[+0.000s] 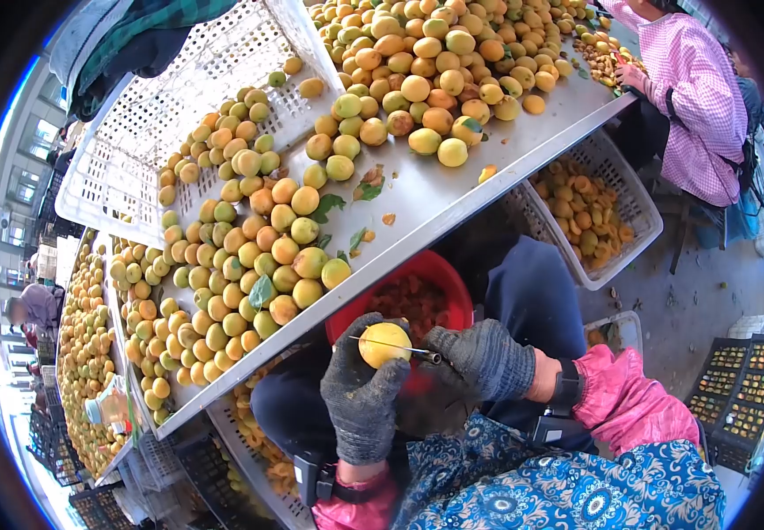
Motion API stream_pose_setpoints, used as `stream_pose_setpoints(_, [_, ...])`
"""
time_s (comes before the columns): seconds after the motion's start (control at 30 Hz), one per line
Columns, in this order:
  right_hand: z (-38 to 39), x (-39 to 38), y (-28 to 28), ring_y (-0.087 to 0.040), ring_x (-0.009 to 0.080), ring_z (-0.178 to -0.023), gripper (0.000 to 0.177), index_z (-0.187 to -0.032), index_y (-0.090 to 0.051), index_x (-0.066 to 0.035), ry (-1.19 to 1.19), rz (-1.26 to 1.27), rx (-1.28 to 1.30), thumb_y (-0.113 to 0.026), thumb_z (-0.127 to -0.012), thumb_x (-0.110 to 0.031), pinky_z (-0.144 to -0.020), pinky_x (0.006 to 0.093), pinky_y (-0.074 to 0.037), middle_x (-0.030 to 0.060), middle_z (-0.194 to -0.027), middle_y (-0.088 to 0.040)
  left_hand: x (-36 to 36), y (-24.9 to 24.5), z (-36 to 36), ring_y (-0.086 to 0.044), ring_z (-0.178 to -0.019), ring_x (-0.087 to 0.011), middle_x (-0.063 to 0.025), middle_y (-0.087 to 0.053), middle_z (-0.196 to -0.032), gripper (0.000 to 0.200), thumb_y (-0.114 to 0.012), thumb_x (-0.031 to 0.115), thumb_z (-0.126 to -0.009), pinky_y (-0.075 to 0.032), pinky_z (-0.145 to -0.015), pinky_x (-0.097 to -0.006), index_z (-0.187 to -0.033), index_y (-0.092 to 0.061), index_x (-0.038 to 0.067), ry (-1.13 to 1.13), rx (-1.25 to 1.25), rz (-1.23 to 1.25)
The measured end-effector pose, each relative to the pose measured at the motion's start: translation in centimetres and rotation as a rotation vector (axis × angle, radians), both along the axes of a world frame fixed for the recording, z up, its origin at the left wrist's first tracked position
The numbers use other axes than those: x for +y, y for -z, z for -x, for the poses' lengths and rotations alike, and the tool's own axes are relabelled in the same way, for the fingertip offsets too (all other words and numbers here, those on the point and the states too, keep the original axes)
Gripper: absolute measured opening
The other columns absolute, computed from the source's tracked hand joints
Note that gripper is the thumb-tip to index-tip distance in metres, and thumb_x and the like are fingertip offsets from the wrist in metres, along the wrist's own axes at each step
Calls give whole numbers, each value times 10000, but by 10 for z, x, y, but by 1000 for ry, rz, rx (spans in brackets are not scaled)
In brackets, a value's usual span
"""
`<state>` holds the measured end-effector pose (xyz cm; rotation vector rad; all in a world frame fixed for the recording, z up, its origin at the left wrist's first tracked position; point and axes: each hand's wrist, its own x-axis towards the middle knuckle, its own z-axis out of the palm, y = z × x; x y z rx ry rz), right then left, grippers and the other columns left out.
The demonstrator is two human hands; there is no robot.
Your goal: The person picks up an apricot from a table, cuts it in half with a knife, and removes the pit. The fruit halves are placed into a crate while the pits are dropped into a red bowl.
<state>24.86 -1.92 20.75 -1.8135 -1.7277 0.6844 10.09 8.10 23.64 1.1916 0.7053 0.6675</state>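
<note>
My left hand (360,402), in a grey knitted glove, is closed around a yellow apricot (382,343). My gloved right hand (486,358) grips a small knife (426,355), and its thin blade lies across the apricot, seemingly in or against the flesh. Most of the knife's handle is hidden by my fingers. Beneath both hands, between my knees, stands a red bowl (464,287) with orange-red pieces in it. Just ahead of them runs the edge of a metal table (417,199) heaped with whole apricots (245,243).
A white perforated crate (121,181) lies tipped on the table, with apricots spilling out. Under the table, another crate (642,221) holds cut apricots. A person in a pink checked top (700,97) sits at the far right. Black trays (740,389) of fruit stand on the right.
</note>
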Motion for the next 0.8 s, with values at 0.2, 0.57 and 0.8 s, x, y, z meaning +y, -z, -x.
stream_pose_setpoints(0.2, [10,-2,4,-623,348,-588,346,-981,-520,-44,31,-122,0,-590,-887,-370,-482,443,-471,163,-682,-617,-21,9,3,-627,-871,-158,-105,-652,-983,298,-588,132,-911,-505,-784,-281,-1165,-549,-19,-164,278,-285])
stream_pose_setpoints(0.57, [14,-1,5,-637,299,-657,252,-1039,-568,-10,-166,-189,-207,-568,-921,-233,-514,409,-487,136,-689,-566,-15,36,11,-634,-892,-186,-118,-648,-972,343,-640,111,-882,-516,-799,-311,-1190,-541,-5,-111,300,-431])
stream_pose_setpoints(0.8, [9,7,-12,-669,320,-833,356,-1135,-572,-24,133,-321,556,-627,-909,-294,-732,353,-518,163,-902,-663,-9,45,34,-582,-1026,-162,-112,-613,-1130,463,-574,302,-941,-473,-898,-297,-1282,-517,-5,68,49,3])
